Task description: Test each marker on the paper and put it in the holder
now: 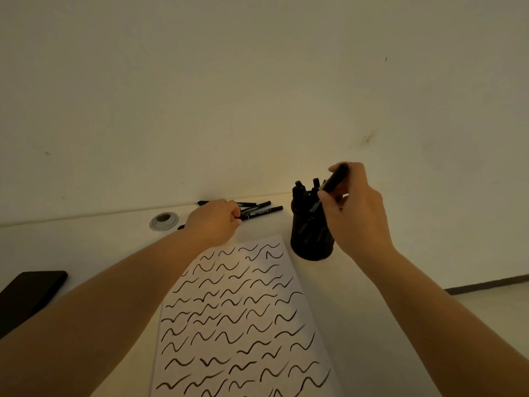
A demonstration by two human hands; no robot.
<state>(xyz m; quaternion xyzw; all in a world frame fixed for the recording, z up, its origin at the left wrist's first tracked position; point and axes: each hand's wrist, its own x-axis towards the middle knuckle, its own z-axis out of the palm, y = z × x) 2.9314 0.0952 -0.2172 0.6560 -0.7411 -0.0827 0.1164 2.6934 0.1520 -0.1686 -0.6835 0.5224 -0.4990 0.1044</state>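
Right hand [355, 207]: fingers pinch a black marker [335, 181], tilted, above the black holder [312, 242].
Left hand [213, 222]: fingers curled on a marker in the loose pile [257, 209] at the desk's far edge; exact grip cannot be told.
Paper [243, 319]: near side, covered in test squiggles.
Technique: bring the marker upright, aim for a gap between the markers already standing, then release.

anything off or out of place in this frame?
Nothing stands out. The black cylindrical holder stands upright, loose black markers lie by the wall, and the white paper lies flat, covered in squiggles.
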